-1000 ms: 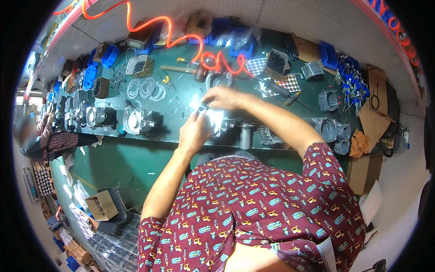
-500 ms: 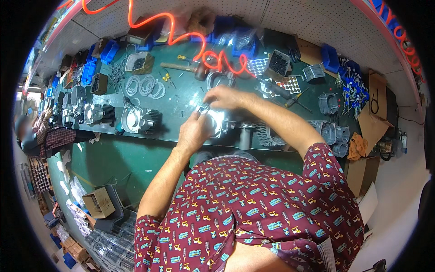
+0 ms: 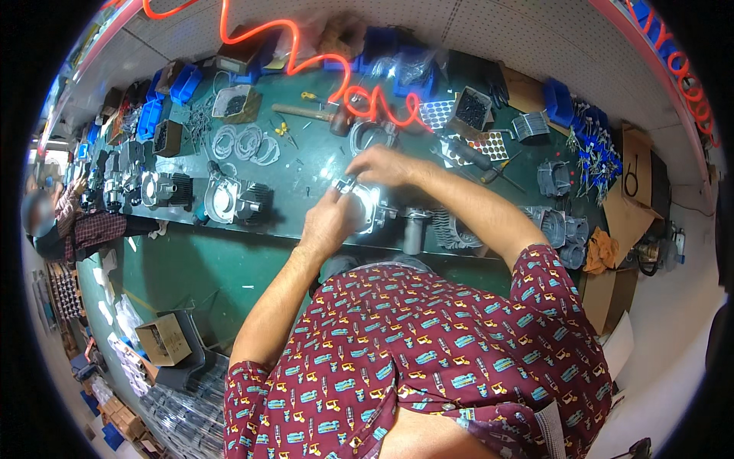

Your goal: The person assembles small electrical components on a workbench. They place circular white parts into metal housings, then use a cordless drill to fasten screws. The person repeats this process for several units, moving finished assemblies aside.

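A shiny metal engine part [image 3: 369,206] stands near the front edge of the green workbench [image 3: 306,172]. My left hand [image 3: 327,222] grips its near left side. My right hand [image 3: 382,164] rests on its far top edge, fingers curled over a small metal piece [image 3: 342,183]. Both forearms reach in from below, above my patterned maroon shirt. Most of the part is hidden by my hands.
Grey finned cylinders [image 3: 451,229] and castings [image 3: 562,226] lie to the right, assembled engine units [image 3: 233,200] to the left. A hammer [image 3: 310,113], gasket rings [image 3: 248,141], blue bins [image 3: 183,80] and an orange coiled hose [image 3: 359,92] sit behind. Another person [image 3: 69,222] works at far left.
My hands stay on the engine part; the right hand has shifted slightly over its top. The view has tilted a little.
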{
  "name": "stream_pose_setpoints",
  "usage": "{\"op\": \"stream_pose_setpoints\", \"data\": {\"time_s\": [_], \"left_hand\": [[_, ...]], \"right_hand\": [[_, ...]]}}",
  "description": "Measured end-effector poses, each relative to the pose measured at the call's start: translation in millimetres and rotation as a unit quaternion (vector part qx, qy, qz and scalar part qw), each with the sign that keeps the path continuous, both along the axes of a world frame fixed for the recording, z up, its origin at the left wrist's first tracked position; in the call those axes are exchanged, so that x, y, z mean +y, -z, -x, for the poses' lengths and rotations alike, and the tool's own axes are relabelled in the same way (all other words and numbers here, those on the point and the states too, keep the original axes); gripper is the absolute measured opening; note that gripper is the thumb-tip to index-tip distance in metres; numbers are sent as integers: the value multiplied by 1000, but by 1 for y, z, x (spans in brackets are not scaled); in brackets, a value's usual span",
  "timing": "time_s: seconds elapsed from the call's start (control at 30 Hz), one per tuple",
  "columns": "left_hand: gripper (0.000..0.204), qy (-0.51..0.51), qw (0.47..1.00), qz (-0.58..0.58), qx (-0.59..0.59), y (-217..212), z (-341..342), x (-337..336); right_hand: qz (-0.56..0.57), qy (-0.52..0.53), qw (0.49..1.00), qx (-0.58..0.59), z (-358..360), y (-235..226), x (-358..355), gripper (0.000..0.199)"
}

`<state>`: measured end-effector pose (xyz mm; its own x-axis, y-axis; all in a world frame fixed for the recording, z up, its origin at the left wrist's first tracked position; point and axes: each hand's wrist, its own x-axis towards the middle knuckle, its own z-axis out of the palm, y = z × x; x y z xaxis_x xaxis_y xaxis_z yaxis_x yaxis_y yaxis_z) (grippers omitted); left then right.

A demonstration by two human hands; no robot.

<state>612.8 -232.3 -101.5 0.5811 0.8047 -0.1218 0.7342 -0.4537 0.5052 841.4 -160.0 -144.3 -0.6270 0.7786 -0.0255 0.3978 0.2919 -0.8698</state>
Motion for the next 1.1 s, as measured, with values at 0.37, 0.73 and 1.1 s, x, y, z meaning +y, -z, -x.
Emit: {"op": "stream_pose_setpoints", "data": {"time_s": [0.37, 0.73, 1.1], "left_hand": [[49, 0, 1000, -5, 23, 3, -1, 0], [50, 57, 994, -45, 87, 28, -2, 6], [44, 62, 986, -18, 152, 30, -5, 12]], "right_hand": [[-69, -17, 997, -7, 3, -2, -3, 34], [-105, -42, 993, -36, 5, 6, -2, 29], [48, 65, 992, -102, 21, 16, 6, 22]]}}
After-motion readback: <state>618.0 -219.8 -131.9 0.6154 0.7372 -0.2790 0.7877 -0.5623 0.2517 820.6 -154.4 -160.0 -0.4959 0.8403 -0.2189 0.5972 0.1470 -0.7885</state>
